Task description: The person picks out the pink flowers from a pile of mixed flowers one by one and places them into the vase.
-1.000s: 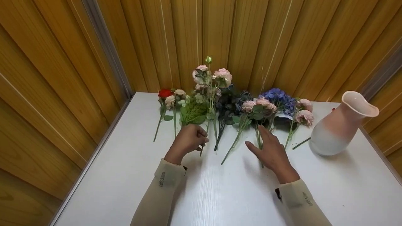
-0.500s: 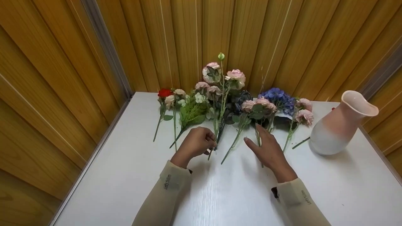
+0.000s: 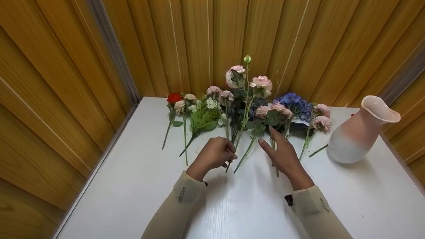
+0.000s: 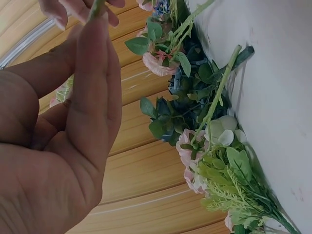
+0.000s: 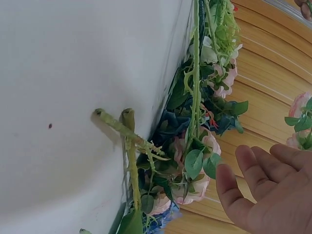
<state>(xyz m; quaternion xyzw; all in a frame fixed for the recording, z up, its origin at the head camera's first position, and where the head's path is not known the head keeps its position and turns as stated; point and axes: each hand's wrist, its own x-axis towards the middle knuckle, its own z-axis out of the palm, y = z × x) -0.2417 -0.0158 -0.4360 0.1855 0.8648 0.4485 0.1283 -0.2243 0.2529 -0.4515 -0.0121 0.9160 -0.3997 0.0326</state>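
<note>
Between thumb and fingertips, my left hand (image 3: 217,153) pinches the lower stem of a tall pink-and-white flower (image 3: 261,82). It is raised upright, with two full blooms and a pale bud (image 3: 247,59) at the top. In the left wrist view, the stem (image 4: 96,9) shows at the curled fingertips. My right hand (image 3: 284,157) hovers with fingers spread and nothing in its grasp. It is nearest the pink flowers (image 3: 278,111) lying on the table, whose cut stems (image 5: 129,146) show in the right wrist view. The right palm (image 5: 273,195) faces these flowers.
Along the back of the white table (image 3: 116,186) lie a red flower (image 3: 174,98), green foliage (image 3: 202,119), dark blue flowers (image 3: 254,106) and a blue hydrangea (image 3: 294,103). A pink-and-white vase (image 3: 352,142) stands at the right. Wood-panelled walls (image 3: 186,39) enclose the back and sides.
My left hand has moved right with the pink-and-white flower, whose blooms now stand clear of the smaller pink flowers behind. The right hand has barely moved.
</note>
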